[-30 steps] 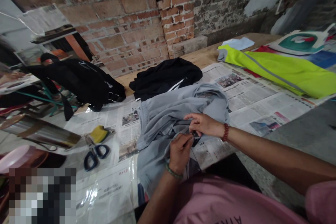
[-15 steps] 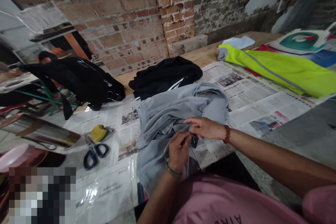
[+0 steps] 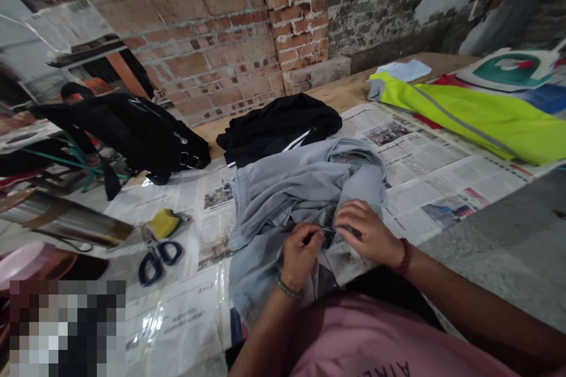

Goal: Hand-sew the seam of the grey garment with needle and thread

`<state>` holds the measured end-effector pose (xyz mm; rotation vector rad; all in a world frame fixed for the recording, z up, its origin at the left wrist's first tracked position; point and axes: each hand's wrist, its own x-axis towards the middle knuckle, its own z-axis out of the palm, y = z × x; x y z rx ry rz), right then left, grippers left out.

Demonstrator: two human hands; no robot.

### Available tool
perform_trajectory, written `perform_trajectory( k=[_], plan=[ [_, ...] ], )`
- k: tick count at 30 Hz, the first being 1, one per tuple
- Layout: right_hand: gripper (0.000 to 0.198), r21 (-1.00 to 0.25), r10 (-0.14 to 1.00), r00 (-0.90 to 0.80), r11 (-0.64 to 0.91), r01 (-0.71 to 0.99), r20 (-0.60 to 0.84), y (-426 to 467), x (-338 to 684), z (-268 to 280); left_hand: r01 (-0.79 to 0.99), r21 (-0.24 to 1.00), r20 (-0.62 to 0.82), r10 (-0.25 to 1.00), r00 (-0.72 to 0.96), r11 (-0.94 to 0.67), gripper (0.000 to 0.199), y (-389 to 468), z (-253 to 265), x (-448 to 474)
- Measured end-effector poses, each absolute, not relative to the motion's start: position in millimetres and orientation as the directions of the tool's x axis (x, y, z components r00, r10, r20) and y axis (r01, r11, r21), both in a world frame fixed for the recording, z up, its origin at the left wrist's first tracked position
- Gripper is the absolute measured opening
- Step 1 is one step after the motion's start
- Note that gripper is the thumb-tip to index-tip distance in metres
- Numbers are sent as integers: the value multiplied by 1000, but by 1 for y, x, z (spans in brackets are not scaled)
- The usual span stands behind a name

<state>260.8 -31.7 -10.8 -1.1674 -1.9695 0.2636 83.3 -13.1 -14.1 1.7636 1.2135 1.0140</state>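
Note:
A crumpled grey garment (image 3: 274, 200) lies on the table in front of me, under and around both hands. My left hand (image 3: 300, 253), with a green bead bracelet, is closed in a pinch just over the garment's near part. Between its fingertips and the right hand runs a thin, pale, needle-like sliver (image 3: 328, 229), too small to make out fully. My right hand (image 3: 369, 232), wearing a red bead bracelet, has thumb and forefinger drawn together at the sliver's right end; its other fingers are bent. Whether it grips the sliver or a thread is unclear.
Dark-handled scissors (image 3: 159, 256) and a yellow sponge-like piece (image 3: 165, 223) lie left on the newspaper (image 3: 177, 318). Behind are a black bag (image 3: 137, 135) and black cloth (image 3: 283, 123). A neon-yellow garment (image 3: 477, 115) and an iron (image 3: 513, 69) lie right. A metal cylinder (image 3: 66, 218) stands left.
My right hand has turned and its pointing forefinger has bent in to the thumb, the wrist dropping slightly to the right. The left hand keeps its pinch in nearly the same place.

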Motion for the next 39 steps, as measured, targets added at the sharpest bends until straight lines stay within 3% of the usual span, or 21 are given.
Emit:
perform_trajectory(
  k=[5, 12, 26, 39],
  plan=[
    [19, -478, 786, -282, 573, 666, 550, -38, 251, -20, 345, 909, 147, 956, 256, -232, 15, -13, -13, 84],
    [4, -467, 755, -219, 576, 671, 618, -31, 244, -24, 320, 920, 145, 954, 262, -228, 15, -13, -13, 84],
    [9, -371, 664, -186, 602, 707, 724, -38, 244, -25, 317, 904, 196, 936, 291, -288, 14, -13, -14, 84],
    [6, -396, 697, -225, 608, 688, 681, -43, 251, -17, 334, 894, 218, 940, 263, -300, 14, -11, -16, 85]
  ],
)
